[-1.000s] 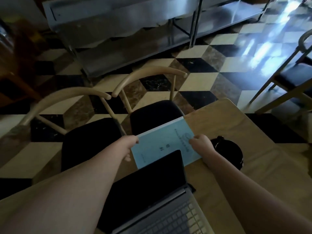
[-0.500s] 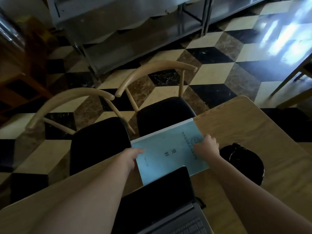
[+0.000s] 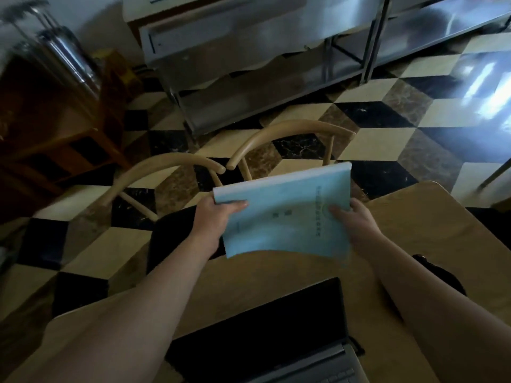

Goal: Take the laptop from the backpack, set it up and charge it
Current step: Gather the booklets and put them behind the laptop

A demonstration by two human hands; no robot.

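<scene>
Since half a second ago we have lifted the thin pale-blue paperback booklet (image 3: pixel 287 217) off the light wooden table (image 3: pixel 431 233); it lay flat behind the screen then, and now it hangs tilted above the table's far edge, its near edge sagging. Our left hand (image 3: pixel 214 217) pinches the booklet's left side, thumb on the cover and fingers underneath, while our right hand (image 3: pixel 356 221) clamps the right side the same way, so both hands are closed on it. We judge the two-sided hold keeps the floppy cover from folding while we clear room behind the computer. Our open silver laptop with a dark screen (image 3: pixel 262 335) already stands at the table's near edge between our forearms, so it is out of the backpack; we see no charger cable attached. Beside our right forearm sits a round black object (image 3: pixel 445 280), partly hidden, which we cannot identify. Two curved-back wooden chairs with black seats (image 3: pixel 290 131) stand just beyond the table's far edge
</scene>
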